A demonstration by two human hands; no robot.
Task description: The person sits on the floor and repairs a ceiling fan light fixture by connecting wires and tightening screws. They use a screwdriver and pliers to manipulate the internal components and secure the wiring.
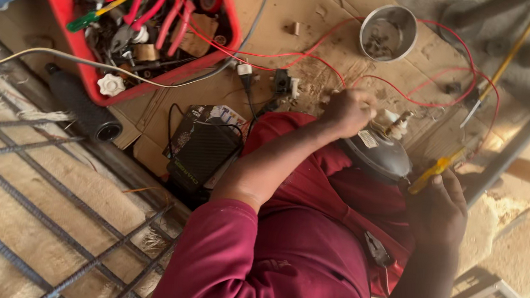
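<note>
My left hand (pixel 348 111) is closed in a fist over the top of a small motor (pixel 378 153), a dome-shaped grey metal housing with a paper label, which rests on my lap against the maroon cloth (pixel 307 253) of my clothing. Its cream plastic terminal end (pixel 394 122) lies just beside the knuckles, pointing away from me toward the cardboard (pixel 300 19). My right hand (pixel 436 210) is wrapped around a yellow-handled screwdriver (pixel 435 170), whose long axis runs slantwise up and away from the palm, beside the rim of the housing; whether the tip touches the motor I cannot tell, since it seems hidden from view. The left hand is the nearer to the motor, sitting directly on it. Thin red wires (pixel 408 94) loop from the terminal end across the cardboard, past a shiny steel bowl (pixel 387 32) holding small dark parts. A red plastic tray (pixel 142 29) of pliers and cutters sits well apart to the far left, with a black ribbed box (pixel 201 153) between.
</note>
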